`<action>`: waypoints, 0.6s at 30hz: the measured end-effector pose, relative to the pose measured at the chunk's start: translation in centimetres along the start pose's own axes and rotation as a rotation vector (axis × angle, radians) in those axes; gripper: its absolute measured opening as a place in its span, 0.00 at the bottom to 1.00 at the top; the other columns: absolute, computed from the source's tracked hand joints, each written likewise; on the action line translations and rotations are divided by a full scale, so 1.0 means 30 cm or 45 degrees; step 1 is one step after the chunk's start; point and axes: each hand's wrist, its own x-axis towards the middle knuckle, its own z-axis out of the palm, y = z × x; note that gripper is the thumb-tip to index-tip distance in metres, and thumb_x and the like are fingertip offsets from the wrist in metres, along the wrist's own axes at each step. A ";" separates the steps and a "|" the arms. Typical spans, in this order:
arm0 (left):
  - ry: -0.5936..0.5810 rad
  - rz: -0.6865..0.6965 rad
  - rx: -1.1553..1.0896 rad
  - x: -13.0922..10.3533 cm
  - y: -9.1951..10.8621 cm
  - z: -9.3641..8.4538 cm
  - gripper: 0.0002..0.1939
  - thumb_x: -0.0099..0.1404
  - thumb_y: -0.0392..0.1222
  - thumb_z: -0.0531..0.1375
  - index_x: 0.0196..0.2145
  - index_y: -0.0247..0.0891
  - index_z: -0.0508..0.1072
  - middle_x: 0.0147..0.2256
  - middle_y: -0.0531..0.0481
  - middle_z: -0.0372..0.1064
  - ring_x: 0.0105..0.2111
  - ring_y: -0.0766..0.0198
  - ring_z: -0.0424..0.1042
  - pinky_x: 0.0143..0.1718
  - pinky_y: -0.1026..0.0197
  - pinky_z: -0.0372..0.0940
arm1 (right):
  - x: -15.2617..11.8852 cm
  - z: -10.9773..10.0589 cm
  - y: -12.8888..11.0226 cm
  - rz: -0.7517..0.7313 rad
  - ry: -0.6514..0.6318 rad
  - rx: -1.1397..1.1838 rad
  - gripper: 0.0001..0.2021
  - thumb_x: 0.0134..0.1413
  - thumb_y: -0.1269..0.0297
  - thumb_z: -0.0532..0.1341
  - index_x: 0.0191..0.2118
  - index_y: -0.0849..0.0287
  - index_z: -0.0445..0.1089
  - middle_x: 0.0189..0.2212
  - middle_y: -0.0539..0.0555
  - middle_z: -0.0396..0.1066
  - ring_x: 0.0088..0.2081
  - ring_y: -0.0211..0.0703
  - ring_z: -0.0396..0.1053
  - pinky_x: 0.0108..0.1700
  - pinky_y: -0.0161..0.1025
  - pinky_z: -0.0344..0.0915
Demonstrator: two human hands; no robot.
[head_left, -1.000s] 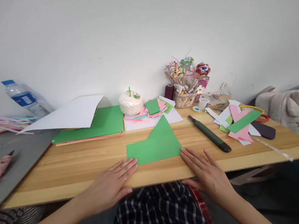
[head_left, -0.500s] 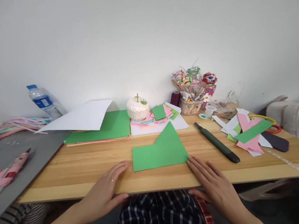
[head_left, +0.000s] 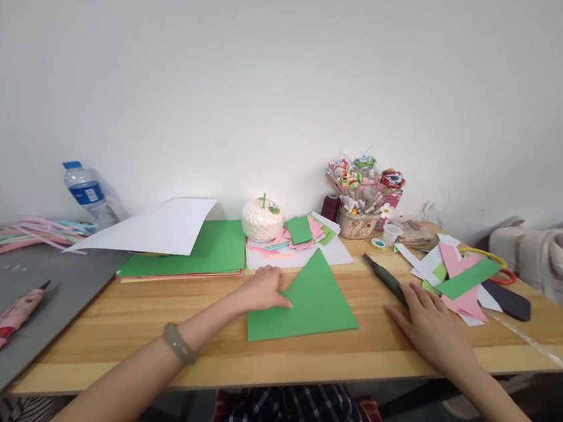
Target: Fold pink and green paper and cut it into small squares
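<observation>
A folded green paper lies near the table's front edge, with a pointed corner towards the wall. My left hand rests over its upper left part, thumb apart from the fingers, which lie on or just beyond the paper's edge. To the right of the paper, my right hand is over the handle of a dark green utility knife. Its fingers cover the knife's lower end and the thumb is spread away to the left, so the hand looks loose, not closed round the handle.
Paper scraps lie right of the knife. Behind are a stack of green sheets, a white woven ball and a basket of paper flowers. A bottle and a glue gun are at the left.
My left hand has moved forward and right onto the green paper. My right hand has left the paper's right corner and moved right onto the knife. The view has shifted slightly.
</observation>
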 end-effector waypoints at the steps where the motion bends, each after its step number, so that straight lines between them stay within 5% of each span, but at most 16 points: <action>1: -0.013 -0.020 0.010 0.027 0.014 0.007 0.30 0.47 0.50 0.66 0.44 0.32 0.66 0.45 0.37 0.66 0.45 0.46 0.66 0.40 0.53 0.64 | 0.004 0.007 0.005 0.000 0.002 -0.006 0.24 0.59 0.54 0.44 0.51 0.68 0.61 0.44 0.69 0.68 0.45 0.59 0.65 0.43 0.53 0.62; 6: -0.130 -0.024 -0.055 0.071 0.055 0.032 0.22 0.43 0.45 0.69 0.36 0.37 0.71 0.35 0.46 0.72 0.36 0.50 0.71 0.32 0.58 0.63 | 0.003 0.018 0.015 0.032 0.010 -0.033 0.20 0.60 0.60 0.43 0.48 0.69 0.62 0.35 0.67 0.69 0.37 0.57 0.66 0.40 0.53 0.61; 9: -0.121 0.034 -0.136 0.052 0.063 0.039 0.18 0.42 0.41 0.69 0.32 0.39 0.72 0.35 0.49 0.72 0.38 0.52 0.70 0.34 0.60 0.62 | -0.002 0.018 0.015 0.053 0.023 -0.029 0.18 0.60 0.63 0.44 0.46 0.69 0.63 0.32 0.65 0.68 0.35 0.55 0.65 0.38 0.51 0.62; 18: 0.236 -0.120 -0.581 -0.060 0.007 0.085 0.05 0.56 0.40 0.58 0.31 0.38 0.66 0.34 0.50 0.70 0.35 0.59 0.68 0.36 0.59 0.62 | -0.014 -0.021 -0.011 0.195 0.091 0.051 0.22 0.60 0.62 0.44 0.53 0.73 0.58 0.37 0.69 0.63 0.36 0.57 0.66 0.34 0.50 0.66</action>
